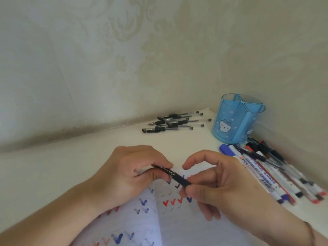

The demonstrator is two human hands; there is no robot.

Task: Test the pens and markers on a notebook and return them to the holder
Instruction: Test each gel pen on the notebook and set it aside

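Your left hand [131, 172] and right hand [229, 190] both pinch a black pen [173, 174] held slantwise just above the tick-marked notebook [177, 226], with the blue holder [237, 118] standing in the surface's far right corner between loose gel pens [175, 121] and a marker pile [273, 169].

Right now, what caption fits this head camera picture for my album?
Both hands, left hand and right hand, hold a black pen over the tick-covered notebook, beside the blue holder.
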